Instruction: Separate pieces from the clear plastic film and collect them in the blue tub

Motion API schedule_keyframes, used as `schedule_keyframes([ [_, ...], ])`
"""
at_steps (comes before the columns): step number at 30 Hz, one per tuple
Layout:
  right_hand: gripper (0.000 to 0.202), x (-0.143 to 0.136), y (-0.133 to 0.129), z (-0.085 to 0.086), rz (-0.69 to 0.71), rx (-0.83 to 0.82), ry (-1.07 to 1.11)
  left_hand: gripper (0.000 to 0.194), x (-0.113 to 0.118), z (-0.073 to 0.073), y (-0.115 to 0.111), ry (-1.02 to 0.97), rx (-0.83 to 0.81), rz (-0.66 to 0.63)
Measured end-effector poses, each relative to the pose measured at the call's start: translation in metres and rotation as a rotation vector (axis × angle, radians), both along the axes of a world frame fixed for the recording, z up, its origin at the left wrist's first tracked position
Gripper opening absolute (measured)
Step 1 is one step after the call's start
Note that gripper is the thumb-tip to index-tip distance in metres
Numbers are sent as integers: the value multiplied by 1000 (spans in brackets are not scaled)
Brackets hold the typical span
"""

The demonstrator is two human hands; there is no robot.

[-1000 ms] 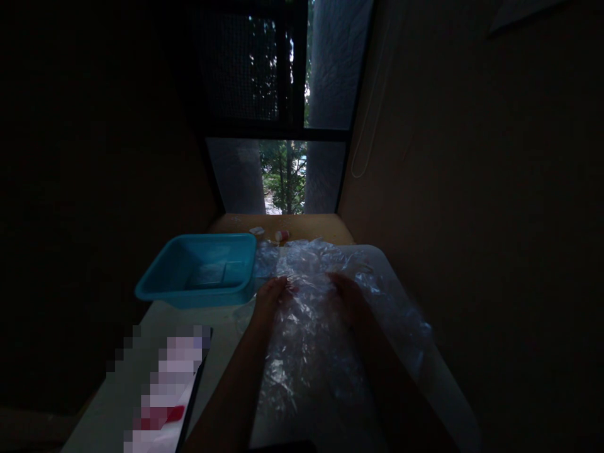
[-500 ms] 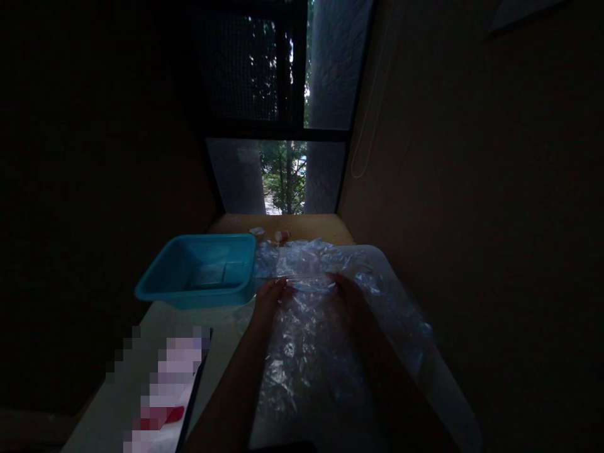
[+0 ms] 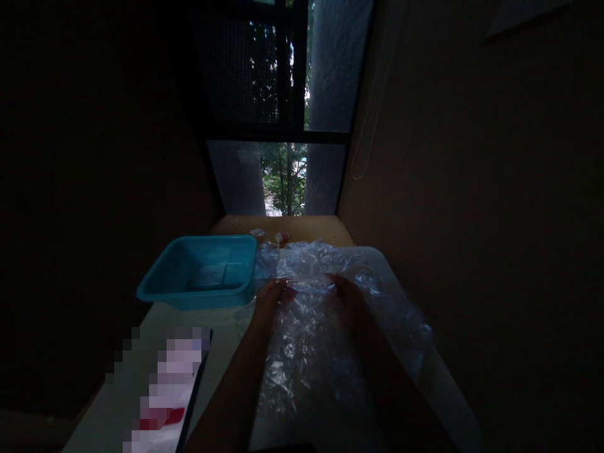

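Clear crinkled plastic is spread over the middle and right of a white table. My left hand pinches a clear plastic piece at its left end. At the right end of the same piece, my right hand is closed on it, so it stretches level between both hands. The light is dim and some fingertips are hard to make out. A blue plastic basin stands left of my left hand, with something flat and pale at its bottom.
A flat, partly pixelated pink and white item with a dark edge lies at the front left. Behind the table, a wooden ledge bears a small red and white cylinder and a pale scrap. A window and walls surround the table.
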State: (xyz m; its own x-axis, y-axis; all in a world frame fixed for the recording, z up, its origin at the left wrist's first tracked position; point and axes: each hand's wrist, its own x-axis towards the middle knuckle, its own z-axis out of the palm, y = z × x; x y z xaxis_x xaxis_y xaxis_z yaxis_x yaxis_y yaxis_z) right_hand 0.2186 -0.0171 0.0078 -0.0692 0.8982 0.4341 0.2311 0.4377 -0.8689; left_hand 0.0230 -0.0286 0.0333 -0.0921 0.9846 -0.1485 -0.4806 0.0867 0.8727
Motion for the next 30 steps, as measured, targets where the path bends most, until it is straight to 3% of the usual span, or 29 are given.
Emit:
schedule_keyframes([
  [5, 27, -4, -2, 8, 5, 3, 19, 22, 0, -7, 5, -7, 22, 14],
  [9, 18, -13, -8, 20, -58, -129, 96, 24, -1, -10, 7, -6, 9, 39],
  [14, 28, -20, -15, 46, -84, -239, 156, 27, -4, 1, -4, 92, 39, 32],
  [17, 29, -17, -18, 66, -122, -211, 102, 31, -6, 9, -15, 108, 101, 44],
  [19, 30, -14, -18, 80, -138, -125, 25, 33, -6, 14, -22, 141, 146, 102],
  [24, 26, -15, -21, 105, -170, 71, -26, 22, -1, 34, -45, 337, 283, 421],
  [25, 23, -17, -24, 108, -198, 133, -30, 18, 2, 40, -50, 322, 283, 387],
  [27, 18, -25, -34, 111, -258, 285, -84, 10, 8, 53, -59, 205, 242, 158],
  [30, 16, -43, -62, 107, -250, 459, -341, 20, 16, 71, -65, -147, 117, -150],
])
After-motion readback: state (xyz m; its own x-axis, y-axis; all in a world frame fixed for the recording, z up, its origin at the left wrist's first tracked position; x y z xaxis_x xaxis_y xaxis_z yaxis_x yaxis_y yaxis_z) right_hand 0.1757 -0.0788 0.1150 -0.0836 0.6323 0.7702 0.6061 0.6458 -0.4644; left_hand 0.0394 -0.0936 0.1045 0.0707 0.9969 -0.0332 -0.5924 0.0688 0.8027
